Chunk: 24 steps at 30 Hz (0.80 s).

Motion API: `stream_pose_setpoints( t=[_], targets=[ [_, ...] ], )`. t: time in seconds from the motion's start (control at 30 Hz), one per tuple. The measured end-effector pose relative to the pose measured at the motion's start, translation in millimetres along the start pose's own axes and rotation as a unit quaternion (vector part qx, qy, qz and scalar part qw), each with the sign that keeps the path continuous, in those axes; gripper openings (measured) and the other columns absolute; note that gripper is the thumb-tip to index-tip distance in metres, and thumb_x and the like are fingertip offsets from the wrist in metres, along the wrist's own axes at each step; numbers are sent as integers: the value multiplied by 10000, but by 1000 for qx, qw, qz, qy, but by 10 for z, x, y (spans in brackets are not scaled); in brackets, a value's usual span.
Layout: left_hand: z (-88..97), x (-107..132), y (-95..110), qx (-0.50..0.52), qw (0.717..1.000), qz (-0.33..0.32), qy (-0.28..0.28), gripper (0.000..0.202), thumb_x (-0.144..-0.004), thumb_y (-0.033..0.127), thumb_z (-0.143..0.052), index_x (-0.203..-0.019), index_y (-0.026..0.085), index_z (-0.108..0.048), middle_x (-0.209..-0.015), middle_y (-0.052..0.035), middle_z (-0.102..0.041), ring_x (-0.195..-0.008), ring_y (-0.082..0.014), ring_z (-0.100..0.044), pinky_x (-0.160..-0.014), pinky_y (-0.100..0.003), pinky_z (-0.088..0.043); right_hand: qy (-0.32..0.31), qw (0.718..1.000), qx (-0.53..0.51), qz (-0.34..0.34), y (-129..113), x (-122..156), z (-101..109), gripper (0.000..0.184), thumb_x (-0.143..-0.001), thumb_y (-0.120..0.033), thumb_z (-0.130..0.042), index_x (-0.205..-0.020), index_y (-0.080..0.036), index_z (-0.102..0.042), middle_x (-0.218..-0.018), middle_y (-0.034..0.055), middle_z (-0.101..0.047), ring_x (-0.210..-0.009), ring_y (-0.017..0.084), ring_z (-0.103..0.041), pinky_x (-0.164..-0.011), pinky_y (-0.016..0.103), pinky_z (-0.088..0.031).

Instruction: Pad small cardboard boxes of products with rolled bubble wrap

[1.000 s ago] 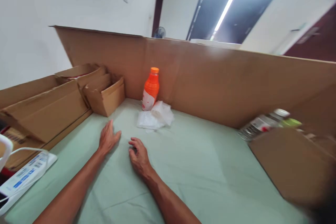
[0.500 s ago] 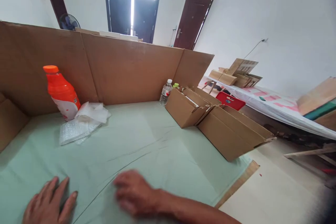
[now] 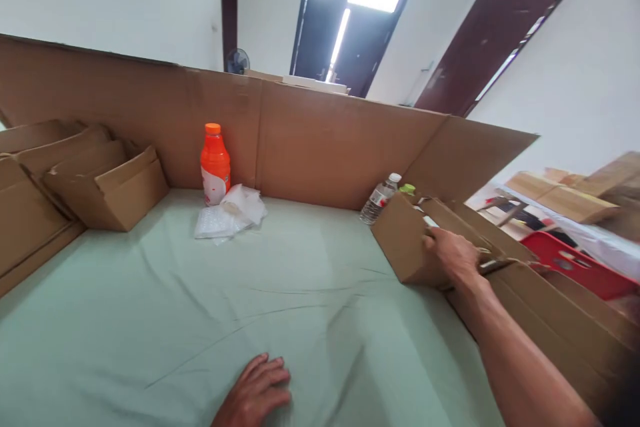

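My left hand [image 3: 255, 392] rests on the pale green cloth [image 3: 240, 307] at the bottom centre, fingers spread and holding nothing. My right hand [image 3: 454, 253] reaches over the top of a brown cardboard box [image 3: 400, 247] on the right. Its fingers are curled at the box's opening, beside the white edge of something inside [image 3: 429, 221]. What those fingers grip is partly hidden. Just behind this box, a clear water bottle [image 3: 380, 201] leans slightly, with a green-capped bottle [image 3: 409, 189] beside it.
A second open box [image 3: 540, 320] adjoins on the right. More open boxes [image 3: 133, 197] stand at the left. An orange bottle [image 3: 215, 163] and bubble wrap [image 3: 230, 217] lie near the cardboard wall [image 3: 325, 140]. A red plastic chair [image 3: 575, 267] is beyond the right edge.
My right hand has moved from above the cloth to the box's opening at the right. My left hand still lies open on the cloth. The view has shifted, showing boxes at the left.
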<state>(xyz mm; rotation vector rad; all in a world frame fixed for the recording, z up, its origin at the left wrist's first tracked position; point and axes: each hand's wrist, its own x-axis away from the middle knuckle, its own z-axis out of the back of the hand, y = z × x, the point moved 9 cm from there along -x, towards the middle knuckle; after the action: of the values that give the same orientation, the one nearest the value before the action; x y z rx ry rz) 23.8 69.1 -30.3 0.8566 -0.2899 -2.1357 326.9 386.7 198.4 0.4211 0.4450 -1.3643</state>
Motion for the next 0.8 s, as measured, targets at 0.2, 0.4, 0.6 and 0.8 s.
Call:
stream_pose_setpoints(
  t=[0.2,0.4,0.6,0.8],
  targets=[
    [213,286,-269,147,962,169,156,427,-923,393,-533,-1336,311,-602,-1386,-107,-627,-1273,-268,-605,-1022,-389,-544,-79,993,27,88,-709,553,116,124,-862,-182,-645,-784,-184,-741,-684,81,-718,-655,198,-630,-679,308,-384],
    [677,410,-380,83,923,316,201,609,-909,362,-569,-1493,299,-409,-1524,-94,-487,-1371,-308,-499,-1111,-487,-453,-101,919,-206,320,-1628,1619,917,271,-977,-167,-484,-810,-201,-695,-719,39,-706,-749,186,-636,-803,327,-447],
    [873,541,-433,88,888,388,231,818,-828,451,-680,-1534,226,-334,-1475,-153,-519,-1332,-374,-523,-1081,-541,-470,-18,871,-484,82,-1201,1819,911,268,-944,-431,-584,-1069,-248,-733,-1193,97,-713,-1132,297,-645,-956,426,-502],
    [716,804,-366,122,865,403,274,762,-820,377,-665,-1521,251,-392,-1501,-120,-501,-1398,-386,-449,-1147,-517,-405,-173,785,-575,-151,-1254,2474,-516,488,-897,-546,-576,-1267,-246,-680,-1209,87,-726,-1145,303,-651,-917,388,-562]
  ],
)
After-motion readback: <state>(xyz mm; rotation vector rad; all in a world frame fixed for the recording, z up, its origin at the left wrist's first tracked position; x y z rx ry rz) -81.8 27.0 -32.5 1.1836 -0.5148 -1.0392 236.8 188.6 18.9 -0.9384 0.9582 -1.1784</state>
